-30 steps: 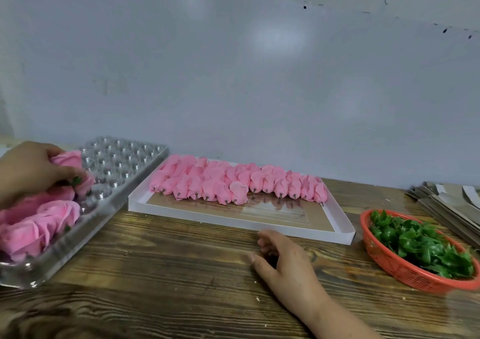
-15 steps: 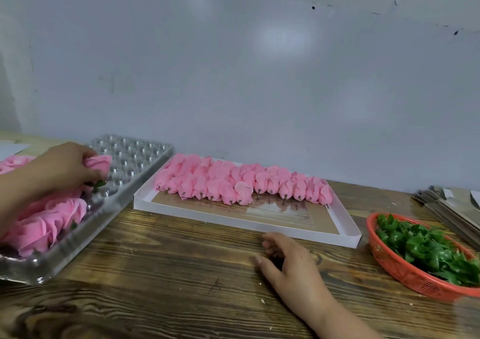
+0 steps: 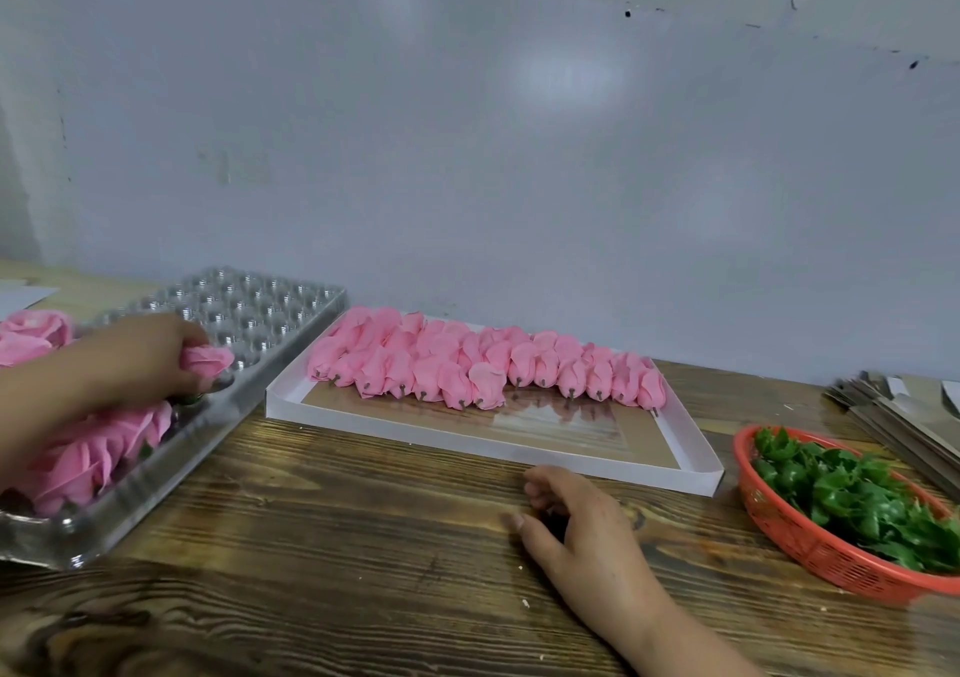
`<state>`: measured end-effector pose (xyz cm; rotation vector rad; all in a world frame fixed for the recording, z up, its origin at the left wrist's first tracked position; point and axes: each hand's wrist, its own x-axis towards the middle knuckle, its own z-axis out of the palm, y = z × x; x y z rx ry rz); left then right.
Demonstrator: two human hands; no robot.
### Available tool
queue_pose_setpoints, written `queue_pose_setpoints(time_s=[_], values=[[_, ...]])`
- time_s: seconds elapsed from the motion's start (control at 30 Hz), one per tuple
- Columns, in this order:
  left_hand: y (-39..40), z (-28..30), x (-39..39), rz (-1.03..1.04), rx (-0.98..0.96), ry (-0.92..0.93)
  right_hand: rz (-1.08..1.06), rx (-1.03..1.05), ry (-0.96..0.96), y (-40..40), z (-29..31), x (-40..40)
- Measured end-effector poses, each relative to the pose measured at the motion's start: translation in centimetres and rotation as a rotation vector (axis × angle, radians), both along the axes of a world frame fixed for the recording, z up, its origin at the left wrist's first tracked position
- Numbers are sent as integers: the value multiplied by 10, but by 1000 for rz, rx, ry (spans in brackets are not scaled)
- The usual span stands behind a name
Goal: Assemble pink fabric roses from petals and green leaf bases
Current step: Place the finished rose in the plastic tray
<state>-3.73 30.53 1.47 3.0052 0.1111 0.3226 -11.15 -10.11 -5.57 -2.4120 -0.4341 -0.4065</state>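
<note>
My left hand (image 3: 130, 364) grips a finished pink rose (image 3: 208, 359) and holds it down onto a cup of the clear plastic cup tray (image 3: 270, 307) at the left. Several finished roses (image 3: 98, 448) fill the tray's near rows. A white flat box (image 3: 493, 448) in the middle holds a long row of pink rosebuds (image 3: 478, 364) with short stems. An orange basket (image 3: 810, 552) at the right holds green leaf bases (image 3: 852, 494). My right hand (image 3: 582, 531) rests on the wooden table with loosely curled fingers, holding nothing.
A stack of flat grey card sheets (image 3: 904, 411) lies at the far right behind the basket. A pale wall runs along the table's back edge. Bare wooden tabletop (image 3: 337, 546) lies between the cup tray and my right hand.
My left hand has carried the rose to the right and down onto a tray cup. My right hand has stayed on the table.
</note>
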Motion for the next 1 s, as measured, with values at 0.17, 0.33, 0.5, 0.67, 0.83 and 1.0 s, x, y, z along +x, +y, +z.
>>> queue_pose_setpoints(time_s=[0.17, 0.33, 0.5, 0.67, 0.83, 1.0], values=[[0, 2, -5, 38, 4, 9, 4, 1, 2, 0, 0, -1], [12, 4, -1, 2, 91, 69, 7, 7, -3, 0, 0, -1], [18, -8, 4, -42, 162, 107, 11, 8, -9, 1, 1, -1], [11, -7, 3, -23, 251, 139, 14, -19, -15, 0, 0, -1], [11, -7, 3, -22, 275, 139, 14, -28, -12, 0, 1, -1], [10, -9, 4, -29, 329, 117, 18, -37, -17, 1, 1, -2]])
